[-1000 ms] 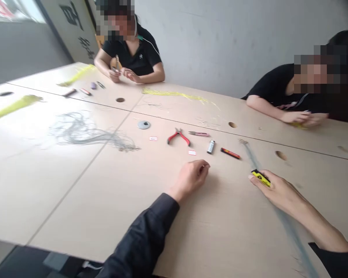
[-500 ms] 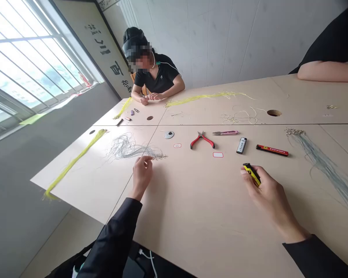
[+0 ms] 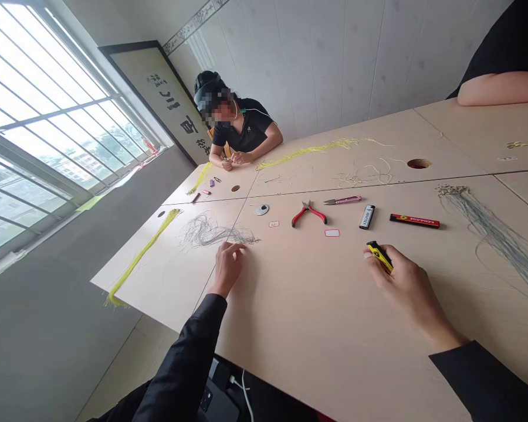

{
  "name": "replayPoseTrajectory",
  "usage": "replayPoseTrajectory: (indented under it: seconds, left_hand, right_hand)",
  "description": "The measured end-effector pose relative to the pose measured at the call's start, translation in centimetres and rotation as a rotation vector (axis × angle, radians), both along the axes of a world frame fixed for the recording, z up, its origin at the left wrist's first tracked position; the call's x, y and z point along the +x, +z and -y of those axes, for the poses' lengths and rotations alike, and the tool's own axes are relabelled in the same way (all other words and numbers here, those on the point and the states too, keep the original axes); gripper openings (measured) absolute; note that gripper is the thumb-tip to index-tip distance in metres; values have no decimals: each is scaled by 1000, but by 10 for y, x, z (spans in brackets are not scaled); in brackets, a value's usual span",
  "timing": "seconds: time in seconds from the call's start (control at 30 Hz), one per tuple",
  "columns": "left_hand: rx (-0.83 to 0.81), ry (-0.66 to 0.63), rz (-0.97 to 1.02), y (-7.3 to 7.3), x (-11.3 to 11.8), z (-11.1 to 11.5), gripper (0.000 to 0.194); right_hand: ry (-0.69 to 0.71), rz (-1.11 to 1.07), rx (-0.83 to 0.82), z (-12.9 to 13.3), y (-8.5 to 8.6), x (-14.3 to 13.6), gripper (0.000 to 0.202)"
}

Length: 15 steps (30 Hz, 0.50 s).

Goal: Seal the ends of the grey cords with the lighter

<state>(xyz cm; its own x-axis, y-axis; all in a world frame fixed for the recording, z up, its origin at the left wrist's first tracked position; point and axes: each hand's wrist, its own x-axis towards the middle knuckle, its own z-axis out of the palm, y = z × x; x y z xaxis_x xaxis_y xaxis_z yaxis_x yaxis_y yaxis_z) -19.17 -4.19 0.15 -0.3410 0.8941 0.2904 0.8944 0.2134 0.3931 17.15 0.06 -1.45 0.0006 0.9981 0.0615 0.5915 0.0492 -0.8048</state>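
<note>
My right hand is wrapped round a yellow and black lighter, its black top pointing away from me. My left hand is at the near edge of a bundle of thin grey cords, by their knotted right end. Its fingers are loosely bent and apart, and I see nothing held in them. A white lighter and a red lighter lie beyond my right hand. Between the hands, farther off, are red-handled pliers and pink thread snips.
A second grey cord bundle lies at the right. Yellow cord bundles lie at the left and far side. A round grey disc, small labels and a table hole are around. A co-worker sits across the table.
My left hand has shifted slightly right along the cords' knotted end, its index finger reaching out more. The view has tilted a little; my right hand keeps the lighter.
</note>
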Motion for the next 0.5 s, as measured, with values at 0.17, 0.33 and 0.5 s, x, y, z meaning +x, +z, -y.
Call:
replayPoseTrajectory:
  seconds: [0.17, 0.33, 0.5]
  left_hand:
    - [10, -81, -67, -4, 9, 11, 28]
    - [8, -106, -50, -2, 19, 21, 28]
    - [43, -252, 48, 2, 24, 29, 25]
  right_hand:
    - [16, -6, 4, -2, -4, 1, 29]
    - [25, -9, 3, -3, -7, 2, 29]
    - [25, 3, 5, -3, -6, 2, 29]
